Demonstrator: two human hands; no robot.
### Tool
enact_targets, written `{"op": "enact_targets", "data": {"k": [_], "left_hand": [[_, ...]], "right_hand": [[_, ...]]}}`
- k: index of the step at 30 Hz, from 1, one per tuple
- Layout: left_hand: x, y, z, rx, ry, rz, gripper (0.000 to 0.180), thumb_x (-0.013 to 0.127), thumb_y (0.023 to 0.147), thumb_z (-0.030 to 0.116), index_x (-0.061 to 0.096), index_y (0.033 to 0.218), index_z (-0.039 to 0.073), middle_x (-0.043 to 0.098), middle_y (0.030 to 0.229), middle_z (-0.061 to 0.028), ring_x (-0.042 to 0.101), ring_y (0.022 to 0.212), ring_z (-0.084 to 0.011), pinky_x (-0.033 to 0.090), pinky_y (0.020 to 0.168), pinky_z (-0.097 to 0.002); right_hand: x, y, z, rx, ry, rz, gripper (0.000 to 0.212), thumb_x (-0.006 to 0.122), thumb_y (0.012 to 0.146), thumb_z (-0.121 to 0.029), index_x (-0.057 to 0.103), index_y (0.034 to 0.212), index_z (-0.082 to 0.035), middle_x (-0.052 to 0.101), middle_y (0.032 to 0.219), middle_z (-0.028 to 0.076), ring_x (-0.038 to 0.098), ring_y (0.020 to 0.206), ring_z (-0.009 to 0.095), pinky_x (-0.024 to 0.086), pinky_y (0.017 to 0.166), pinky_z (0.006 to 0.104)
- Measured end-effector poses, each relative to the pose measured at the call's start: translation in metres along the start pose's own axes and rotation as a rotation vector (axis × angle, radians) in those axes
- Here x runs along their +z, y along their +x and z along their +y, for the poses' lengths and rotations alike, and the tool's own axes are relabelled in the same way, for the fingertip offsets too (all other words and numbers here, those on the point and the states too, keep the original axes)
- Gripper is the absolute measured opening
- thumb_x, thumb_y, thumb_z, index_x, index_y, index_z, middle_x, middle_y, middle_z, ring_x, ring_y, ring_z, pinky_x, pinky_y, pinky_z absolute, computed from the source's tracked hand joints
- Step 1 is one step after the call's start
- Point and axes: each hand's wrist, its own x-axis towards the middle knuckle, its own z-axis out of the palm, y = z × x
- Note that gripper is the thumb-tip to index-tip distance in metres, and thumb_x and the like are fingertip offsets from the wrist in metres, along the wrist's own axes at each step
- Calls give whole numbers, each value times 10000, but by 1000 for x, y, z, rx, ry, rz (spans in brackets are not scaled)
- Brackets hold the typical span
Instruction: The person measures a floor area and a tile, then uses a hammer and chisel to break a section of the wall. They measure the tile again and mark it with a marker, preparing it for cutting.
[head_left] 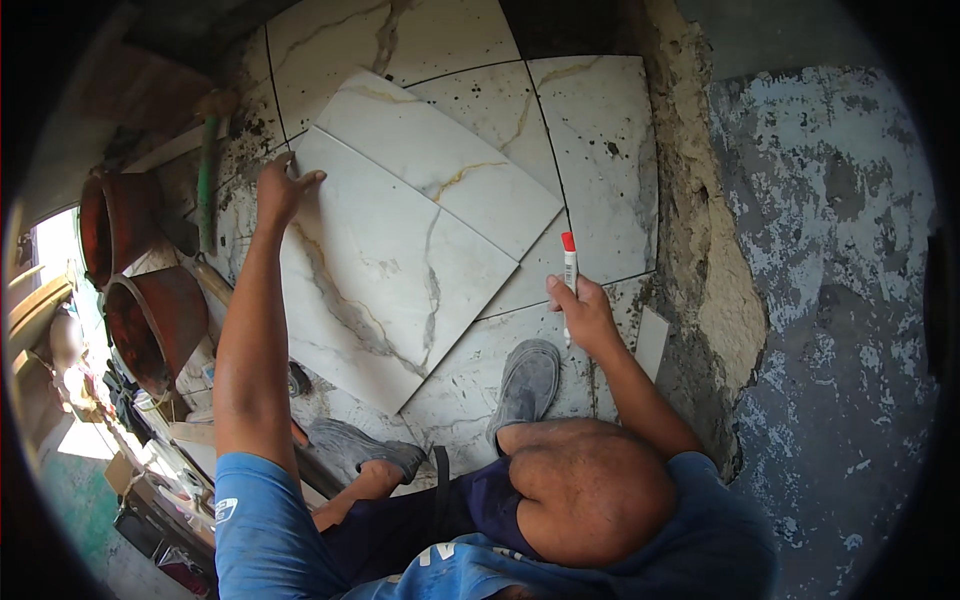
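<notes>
My left hand (282, 192) grips the upper left edge of a white marble-look floor tile (370, 255), with the thumb on its face. This tile lies at a slant, its long far edge against or over a second loose marble-look tile (440, 150); I cannot tell how far they overlap. In my right hand (588, 312) is a white marker (570, 268) with a red cap, held upright between thumb and fingers, right of the tiles. Under both loose tiles run laid marble-look floor tiles (600, 140) with dark joints and dirt specks.
Two orange-brown buckets (165, 325) lie tipped at the left, near a green-handled hammer (208, 180). My shoes (528, 385) stand by the tile's near edge. A narrow tile strip (652, 342) leans right of my hand. Rough broken plaster (725, 270) borders a worn grey-blue surface (830, 200).
</notes>
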Motion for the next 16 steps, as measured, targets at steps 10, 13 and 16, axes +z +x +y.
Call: {"op": "enact_targets", "data": {"k": [10,13,16], "left_hand": [[-29,-71,-110,-217,27,-69,634,735,834,546,714,977,-71,694,828,-265,698,816,-354,531,760,-437],[-32,-74,-117,-125,90,-89,628,744,821,549,689,856,-76,674,808,-282,674,800,-416,521,757,-462],[-37,-79,-109,-140,216,-100,624,750,809,558,704,901,-57,681,908,-301,668,908,-431,509,842,-477]], "right_hand": [[113,-16,57,256,476,-154,350,607,1003,-381,605,890,-50,570,940,42,537,884,124,462,824,308],[131,-24,53,143,448,-172,406,619,975,-437,629,900,-39,458,666,-28,387,562,65,327,479,280],[134,-26,43,178,500,-193,392,628,972,-432,639,901,-47,446,659,-37,379,563,71,319,480,284]]}}
